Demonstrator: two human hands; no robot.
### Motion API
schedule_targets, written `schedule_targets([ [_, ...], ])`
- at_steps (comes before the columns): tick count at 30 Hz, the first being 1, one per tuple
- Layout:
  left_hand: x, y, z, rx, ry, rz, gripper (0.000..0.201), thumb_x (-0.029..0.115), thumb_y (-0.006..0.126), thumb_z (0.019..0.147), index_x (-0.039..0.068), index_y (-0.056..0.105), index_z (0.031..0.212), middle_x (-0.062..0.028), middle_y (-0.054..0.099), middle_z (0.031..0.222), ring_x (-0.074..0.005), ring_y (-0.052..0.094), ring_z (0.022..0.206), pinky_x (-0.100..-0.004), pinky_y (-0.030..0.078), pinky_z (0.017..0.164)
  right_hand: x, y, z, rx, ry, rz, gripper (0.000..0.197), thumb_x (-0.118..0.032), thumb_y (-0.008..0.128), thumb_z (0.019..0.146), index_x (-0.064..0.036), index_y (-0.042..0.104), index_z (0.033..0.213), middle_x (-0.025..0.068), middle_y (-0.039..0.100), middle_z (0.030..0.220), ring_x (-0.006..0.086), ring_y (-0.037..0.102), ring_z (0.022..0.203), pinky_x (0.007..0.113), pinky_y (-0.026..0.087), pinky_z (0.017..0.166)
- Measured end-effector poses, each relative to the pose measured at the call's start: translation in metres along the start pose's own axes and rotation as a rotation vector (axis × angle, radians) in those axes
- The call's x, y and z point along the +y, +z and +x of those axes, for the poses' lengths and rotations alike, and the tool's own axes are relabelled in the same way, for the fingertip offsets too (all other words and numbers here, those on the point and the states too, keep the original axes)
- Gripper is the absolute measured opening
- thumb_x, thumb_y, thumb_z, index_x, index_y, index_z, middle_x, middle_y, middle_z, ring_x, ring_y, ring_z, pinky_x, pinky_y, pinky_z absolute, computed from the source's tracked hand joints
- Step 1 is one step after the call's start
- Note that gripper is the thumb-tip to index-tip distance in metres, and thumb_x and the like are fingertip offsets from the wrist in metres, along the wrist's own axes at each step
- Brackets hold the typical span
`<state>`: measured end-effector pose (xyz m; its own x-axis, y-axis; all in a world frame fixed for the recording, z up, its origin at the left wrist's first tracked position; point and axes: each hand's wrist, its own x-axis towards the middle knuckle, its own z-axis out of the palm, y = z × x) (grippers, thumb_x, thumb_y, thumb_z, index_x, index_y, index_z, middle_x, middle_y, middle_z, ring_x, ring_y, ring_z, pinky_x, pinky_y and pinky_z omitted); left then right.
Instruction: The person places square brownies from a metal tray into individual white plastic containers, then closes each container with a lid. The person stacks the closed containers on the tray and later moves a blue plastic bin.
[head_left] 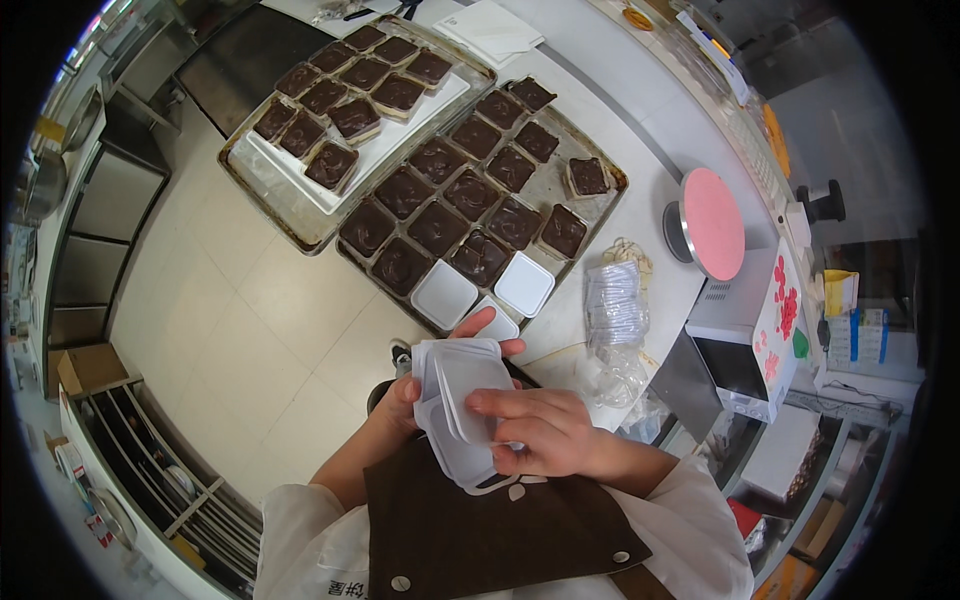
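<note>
In front of my apron I hold a stack of square, rounded-corner translucent plastic lids (468,370). My left hand (402,398) grips the stack from the left and beneath, fingertips showing past its far edge. With my right hand (548,428) I pinch a lid at the right side, and several lids fan apart. Just beyond is a metal tray (597,205) with rows of square tubs of chocolate-topped cake (434,228). At its near end, white lids (443,296) cover 3 tubs; the nearest is partly hidden by my left fingers.
Another metal tray (236,165) at the far left bears a white board with more chocolate-topped squares (332,165). To the right are a bag of stacked white items (616,303), a pink round turntable (712,224) and a microwave (745,345). Shelves (150,470) stand at the left.
</note>
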<state>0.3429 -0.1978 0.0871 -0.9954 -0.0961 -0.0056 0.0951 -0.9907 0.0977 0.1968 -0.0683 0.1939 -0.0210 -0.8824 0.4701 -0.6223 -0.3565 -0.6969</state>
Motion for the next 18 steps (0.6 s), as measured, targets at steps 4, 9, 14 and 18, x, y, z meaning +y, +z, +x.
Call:
schedule_targets([
  [4, -0.002, -0.001, 0.003, -0.055, -0.02, -0.062, 0.138, 0.048, 0.101, 0.058, 0.023, 0.022, 0.169, -0.0243, 0.038, 0.163, -0.0446, 0.06, 0.131, -0.0557, 0.05, 0.113, -0.001, -0.003, 0.005, 0.066, -0.116, -0.027, 0.024, -0.022, 0.072, 0.095, -0.0081, 0.057, 0.082, 0.0178, 0.078, 0.109, 0.0298, 0.079, 0.09, 0.036, 0.064, 0.07],
  [9, -0.003, -0.002, 0.002, -0.052, -0.04, -0.115, 0.139, 0.047, 0.101, 0.056, 0.022, 0.024, 0.169, -0.0253, 0.038, 0.163, -0.0444, 0.059, 0.133, -0.0557, 0.049, 0.114, -0.009, -0.008, 0.005, 0.11, -0.137, 0.027, 0.023, -0.019, 0.07, 0.093, -0.0094, 0.054, 0.079, 0.0172, 0.078, 0.109, 0.0295, 0.079, 0.091, 0.035, 0.063, 0.069],
  [14, -0.003, 0.0, 0.001, 0.007, -0.014, -0.077, 0.143, 0.048, 0.102, 0.054, 0.015, 0.024, 0.168, -0.022, 0.043, 0.161, -0.038, 0.053, 0.142, -0.0512, 0.041, 0.121, -0.011, -0.011, 0.001, 0.064, -0.102, 0.094, 0.02, -0.01, 0.07, 0.092, -0.0074, 0.053, 0.082, 0.0168, 0.077, 0.115, 0.0322, 0.079, 0.094, 0.036, 0.062, 0.071],
  [18, -0.002, 0.003, -0.006, 0.113, -0.02, -0.009, 0.147, 0.05, 0.103, 0.05, 0.01, 0.024, 0.168, -0.0182, 0.046, 0.161, -0.0326, 0.05, 0.145, -0.0486, 0.038, 0.124, -0.008, -0.01, -0.002, 0.048, -0.134, 0.099, 0.02, -0.006, 0.071, 0.09, -0.0078, 0.052, 0.085, 0.0169, 0.077, 0.117, 0.0342, 0.078, 0.097, 0.036, 0.062, 0.071],
])
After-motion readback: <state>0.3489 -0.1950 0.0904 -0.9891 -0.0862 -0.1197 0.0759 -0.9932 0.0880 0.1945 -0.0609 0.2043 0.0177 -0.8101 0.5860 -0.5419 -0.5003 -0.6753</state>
